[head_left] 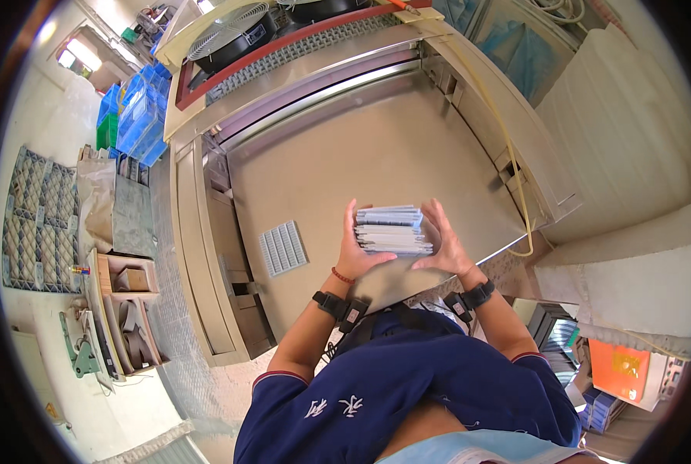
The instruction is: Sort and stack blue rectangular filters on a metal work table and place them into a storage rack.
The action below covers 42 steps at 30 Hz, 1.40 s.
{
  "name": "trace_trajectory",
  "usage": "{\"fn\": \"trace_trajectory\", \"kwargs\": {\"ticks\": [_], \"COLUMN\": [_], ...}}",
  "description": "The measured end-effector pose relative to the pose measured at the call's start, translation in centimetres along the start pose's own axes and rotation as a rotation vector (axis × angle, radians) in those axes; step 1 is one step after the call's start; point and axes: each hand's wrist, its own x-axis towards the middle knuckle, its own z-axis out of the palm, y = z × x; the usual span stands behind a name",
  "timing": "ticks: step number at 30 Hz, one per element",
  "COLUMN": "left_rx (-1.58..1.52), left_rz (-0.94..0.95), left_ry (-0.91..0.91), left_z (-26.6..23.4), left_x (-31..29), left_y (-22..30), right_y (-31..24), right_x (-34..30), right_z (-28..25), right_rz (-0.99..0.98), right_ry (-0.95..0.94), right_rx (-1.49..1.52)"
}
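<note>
A stack of thin pale grey and white plates (pixel 392 232) sits between my two hands, over the near part of a flat beige work surface (pixel 376 147). My left hand (pixel 354 251) clasps its left side, thumb along the near face. At the right end, my right hand (pixel 447 246) curves round the stack, fingers up its side and thumb low in front. Slight blur hides how firmly those right fingers touch. To the left of my left hand, a light grey slotted plate (pixel 283 248) lies flat on the surface.
Metal side rails (pixel 206 232) frame the surface. Beyond it stand a red-edged mesh panel (pixel 299 50) and round fans (pixel 233 35). A yellow hose (pixel 508 143) hangs along the right rail. Blue plastic crates (pixel 143 116) and wooden boxes (pixel 133 274) are at the left.
</note>
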Motion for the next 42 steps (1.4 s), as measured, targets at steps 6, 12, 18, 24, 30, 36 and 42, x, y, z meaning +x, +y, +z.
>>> {"fn": "trace_trajectory", "kwargs": {"ticks": [6, 12, 18, 24, 30, 36, 42], "left_rx": [-0.041, 0.025, -0.193, -0.137, -0.224, -0.131, 0.133], "left_rz": [-0.045, 0.043, 0.004, 0.032, -0.034, -0.052, -0.016], "left_ry": [-0.052, -0.053, -0.057, 0.014, 0.009, -0.011, 0.066], "left_z": [0.1, 0.6, 0.7, -0.1, 0.9, 0.5, 0.1], "left_x": [-0.7, -1.7, -2.2, -3.0, -2.2, -2.3, -2.7], "left_y": [-0.9, -0.7, -0.5, -0.6, 0.6, 0.6, -0.6], "right_y": [-0.2, -0.9, -1.1, -0.9, -1.6, 0.9, -5.8], "right_x": [0.5, 0.4, 0.7, 0.4, 0.7, 0.1, 3.1], "right_z": [1.6, 2.3, 2.7, 3.4, 3.6, 2.5, -0.6], "right_rz": [-0.017, 0.017, 0.013, 0.025, 0.064, -0.038, -0.061], "right_ry": [0.022, -0.008, -0.089, -0.047, -0.024, -0.048, -0.161], "right_rx": [0.149, 0.275, 0.408, 0.478, 0.508, 0.336, -0.235]}}
